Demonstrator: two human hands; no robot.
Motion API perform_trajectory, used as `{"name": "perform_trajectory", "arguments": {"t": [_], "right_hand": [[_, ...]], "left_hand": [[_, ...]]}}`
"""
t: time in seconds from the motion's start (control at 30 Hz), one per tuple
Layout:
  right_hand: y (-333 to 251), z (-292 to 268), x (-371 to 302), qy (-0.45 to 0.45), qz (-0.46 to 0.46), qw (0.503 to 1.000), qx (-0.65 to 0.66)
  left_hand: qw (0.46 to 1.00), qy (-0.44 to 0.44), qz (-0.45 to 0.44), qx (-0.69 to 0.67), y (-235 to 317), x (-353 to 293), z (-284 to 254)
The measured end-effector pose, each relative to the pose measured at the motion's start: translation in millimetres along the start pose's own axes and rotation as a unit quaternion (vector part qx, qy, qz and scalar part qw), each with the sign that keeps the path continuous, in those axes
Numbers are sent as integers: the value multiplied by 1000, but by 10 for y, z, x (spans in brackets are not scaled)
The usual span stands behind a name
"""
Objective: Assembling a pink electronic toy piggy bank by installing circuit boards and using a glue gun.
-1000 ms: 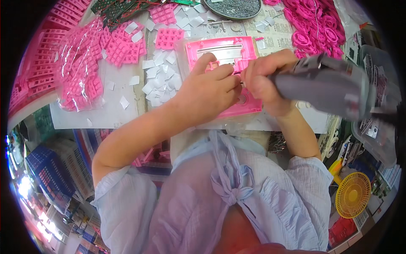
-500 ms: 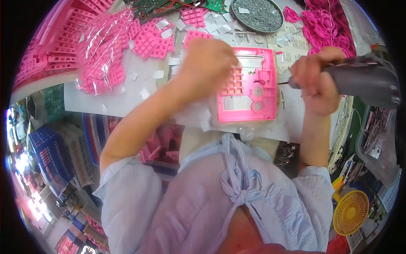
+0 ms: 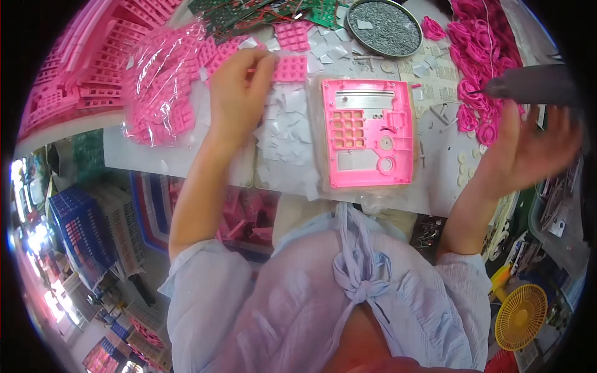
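Observation:
My left hand [image 3: 239, 99] is at the edge of the pile of pink keypads [image 3: 217, 57], its fingers curled and thumb and forefinger close together. What they pinch, if anything, is hidden. Just right of it lies a single pink keypad [image 3: 290, 68]. My right hand [image 3: 532, 149] is spread, slightly blurred, below the dark electric screwdriver [image 3: 528, 84]; its fingers are not wrapped round the tool. Between the hands, a pink plastic housing [image 3: 401, 168] lies inside up on the table, with a grid of square openings, a metal strip and round fittings.
A clear bag of pink keypads [image 3: 158, 93] lies at left beside stacked pink parts [image 3: 102, 65]. A round tray of small screws [image 3: 385, 28], green circuit boards [image 3: 249, 15] and pink cord loops [image 3: 488, 50] lie at the back. White paper pieces [image 3: 289, 133] are scattered mid-table.
My left hand has moved left from the housing to the keypad pile. My right hand has let go of the screwdriver and moved right; the tool now hangs higher.

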State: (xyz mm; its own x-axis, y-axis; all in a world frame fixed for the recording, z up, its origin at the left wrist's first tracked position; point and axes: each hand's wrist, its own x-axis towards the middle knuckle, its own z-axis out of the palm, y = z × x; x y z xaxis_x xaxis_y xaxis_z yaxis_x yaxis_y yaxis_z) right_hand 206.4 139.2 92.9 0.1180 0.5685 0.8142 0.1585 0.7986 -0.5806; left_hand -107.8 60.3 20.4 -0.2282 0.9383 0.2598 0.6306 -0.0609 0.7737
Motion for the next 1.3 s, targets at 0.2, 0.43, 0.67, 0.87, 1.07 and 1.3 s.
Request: {"name": "perform_trajectory", "arguments": {"t": [0.2,0.43,0.67,0.87,1.07,1.3], "right_hand": [[45,-23,-260,-198,3,980,36],[32,-98,-315,-229,66,971,-12],[-145,375,-553,-373,-42,927,3],[-149,690,-741,-372,-54,925,59],[-1,1098,-560,-356,-74,931,-26],[18,1019,-411,-478,-40,876,57]], "left_hand": [[948,-78,136,277,-236,39,100],[945,3,199,261,-115,113,-6],[943,73,313,90,285,-287,68],[961,67,266,34,370,-456,110],[990,25,-60,-122,220,-293,76],[992,-5,107,-66,283,-409,-33]]}}
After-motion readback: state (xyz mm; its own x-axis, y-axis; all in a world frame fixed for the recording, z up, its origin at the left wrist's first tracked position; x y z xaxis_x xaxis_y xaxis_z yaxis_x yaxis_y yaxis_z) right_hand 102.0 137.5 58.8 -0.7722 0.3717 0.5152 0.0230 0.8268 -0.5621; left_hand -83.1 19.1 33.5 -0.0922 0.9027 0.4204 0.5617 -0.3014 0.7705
